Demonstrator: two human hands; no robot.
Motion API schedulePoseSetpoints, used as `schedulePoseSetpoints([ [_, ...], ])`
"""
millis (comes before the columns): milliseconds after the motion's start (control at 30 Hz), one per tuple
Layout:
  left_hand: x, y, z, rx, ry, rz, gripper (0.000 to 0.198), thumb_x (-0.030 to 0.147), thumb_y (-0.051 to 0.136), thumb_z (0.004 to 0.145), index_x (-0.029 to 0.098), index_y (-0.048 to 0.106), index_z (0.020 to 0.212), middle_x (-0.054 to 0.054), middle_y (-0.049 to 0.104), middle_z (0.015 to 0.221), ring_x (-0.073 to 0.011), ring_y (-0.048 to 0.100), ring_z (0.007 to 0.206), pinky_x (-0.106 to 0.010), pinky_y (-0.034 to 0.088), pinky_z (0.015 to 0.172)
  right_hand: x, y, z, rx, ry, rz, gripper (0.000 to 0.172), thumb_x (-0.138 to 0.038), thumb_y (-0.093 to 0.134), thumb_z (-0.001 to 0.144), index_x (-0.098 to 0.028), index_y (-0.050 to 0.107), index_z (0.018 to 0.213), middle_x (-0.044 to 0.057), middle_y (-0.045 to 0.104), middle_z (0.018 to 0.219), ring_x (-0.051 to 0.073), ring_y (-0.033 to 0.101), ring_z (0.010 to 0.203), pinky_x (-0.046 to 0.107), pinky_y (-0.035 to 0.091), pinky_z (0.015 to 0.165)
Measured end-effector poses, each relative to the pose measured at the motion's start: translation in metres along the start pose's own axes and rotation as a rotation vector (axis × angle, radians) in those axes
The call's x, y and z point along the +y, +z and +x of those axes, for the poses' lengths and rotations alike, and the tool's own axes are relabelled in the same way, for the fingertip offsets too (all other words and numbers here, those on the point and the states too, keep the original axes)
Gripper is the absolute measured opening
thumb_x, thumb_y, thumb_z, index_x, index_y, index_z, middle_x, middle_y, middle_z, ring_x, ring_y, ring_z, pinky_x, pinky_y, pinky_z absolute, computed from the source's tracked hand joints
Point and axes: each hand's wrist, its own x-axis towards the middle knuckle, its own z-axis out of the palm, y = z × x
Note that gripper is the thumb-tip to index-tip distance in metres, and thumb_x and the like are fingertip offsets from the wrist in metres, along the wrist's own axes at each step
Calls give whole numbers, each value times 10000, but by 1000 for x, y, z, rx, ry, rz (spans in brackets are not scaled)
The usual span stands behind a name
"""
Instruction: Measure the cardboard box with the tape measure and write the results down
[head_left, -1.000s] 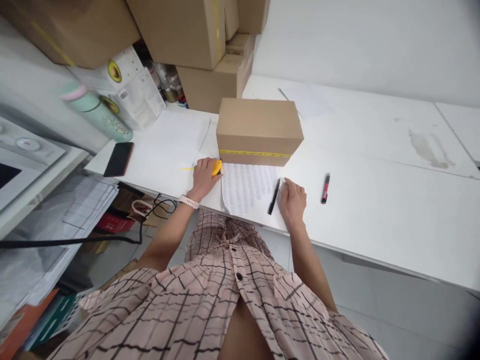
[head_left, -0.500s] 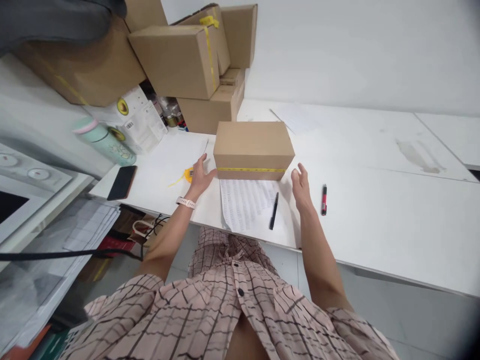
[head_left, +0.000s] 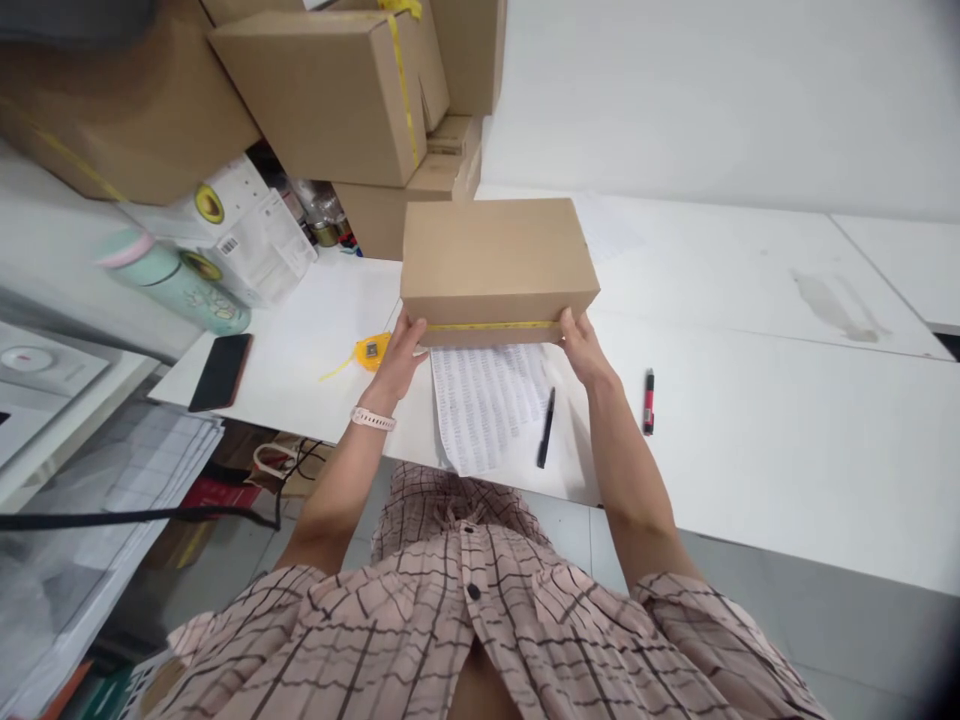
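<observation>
A brown cardboard box (head_left: 499, 250) with a yellow strip along its front face is gripped at both near corners. My left hand (head_left: 401, 358) holds its left corner, the thumb near the front face. At the right corner, my right hand (head_left: 585, 347) has its fingers on the front edge. Whether the box is lifted off the table I cannot tell. Beneath and in front of it lies a printed sheet (head_left: 487, 410), partly covered by the box. A black pen (head_left: 547, 428) rests by the sheet's right edge. Beside my left hand is a yellow tape measure (head_left: 371, 350).
A red and black pen (head_left: 649, 402) lies on the white table (head_left: 765, 440) to the right. On the left are a dark phone (head_left: 221, 372) and a mint bottle (head_left: 176, 280). Stacked cartons (head_left: 322, 100) stand behind, at the back left.
Both hands were apart from the box's sides and have closed on its near corners. The box now appears larger and slightly higher in view. The view has also shifted a little.
</observation>
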Motion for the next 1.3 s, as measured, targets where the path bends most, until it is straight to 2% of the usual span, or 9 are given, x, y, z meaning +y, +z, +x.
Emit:
schedulePoseSetpoints([
  [167, 8, -9, 13, 5, 11, -14, 526, 512, 307, 1054, 408, 206, 1560, -40, 323, 1643, -253, 471, 1406, -417, 567, 947, -9, 2, 12, -85, -68, 7, 759, -678, 692, 791, -320, 493, 1430, 60, 573, 1464, 264, 550, 1320, 491, 527, 1048],
  [367, 24, 0, 68, -65, 37, -31, 509, 451, 406, 1046, 409, 266, 1534, -26, 342, 1629, -252, 469, 1413, -448, 527, 990, -3, -10, 43, 61, -172, -26, 808, -576, 792, 729, -271, 491, 1414, 88, 604, 1408, 258, 556, 1301, 480, 459, 1114],
  [533, 34, 50, 112, -176, 70, 65, 581, 428, 440, 1027, 304, 254, 1563, -104, 393, 1604, -283, 453, 1431, -489, 472, 1057, 18, -37, 35, 327, -168, -123, 790, -616, 689, 782, -242, 455, 1437, 114, 574, 1414, 260, 540, 1310, 507, 420, 1131],
  [667, 37, 101, 132, -274, 138, 100, 591, 355, 489, 991, 258, 329, 1551, -112, 483, 1551, -241, 536, 1362, -423, 473, 1071, 38, -68, 18, 506, -182, -141, 781, -569, 664, 808, -200, 421, 1452, 142, 550, 1433, 255, 535, 1320, 476, 410, 1136],
  [767, 37, 122, 143, -337, 153, 169, 625, 279, 591, 911, 238, 424, 1512, -115, 568, 1478, -221, 586, 1306, -374, 489, 1050, 49, -88, 6, 626, -160, -205, 775, -549, 633, 819, -180, 404, 1460, 152, 550, 1420, 260, 533, 1318, 469, 427, 1114],
  [867, 32, 113, 149, -302, 125, 281, 661, 240, 677, 840, 194, 488, 1472, -157, 610, 1416, -249, 616, 1259, -376, 497, 1033, 54, -92, -15, 822, -23, -381, 770, -518, 634, 794, -180, 421, 1452, 173, 547, 1411, 294, 552, 1273, 507, 459, 1058],
  [967, 20, 80, 142, -185, 75, 419, 458, 277, 666, 897, 170, 607, 1338, -160, 651, 1326, -275, 629, 1207, -417, 489, 1040, 52, -72, -38, 960, 48, -538, 523, -480, 569, 831, -189, 587, 1265, 165, 625, 1279, 295, 611, 1114, 500, 492, 970],
  [1100, -2, 37, 114, -109, 21, 575, 341, 360, 621, 976, 179, 612, 1265, -110, 619, 1297, -243, 638, 1110, -460, 554, 941, 44, -24, -45, 502, 38, -729, 332, -490, 522, 870, -202, 680, 819, 104, 710, 866, 271, 610, 851, 488, 477, 886],
  [1300, -25, 10, 83, -84, -29, 632, 346, 361, 615, 981, 184, 602, 1277, -109, 614, 1299, -234, 643, 1091, -448, 565, 920, 42, 24, -28, 212, 177, -1033, 354, -500, 594, 873, -163, 704, 864, 156, 714, 960, 315, 588, 971, 479, 400, 922],
])
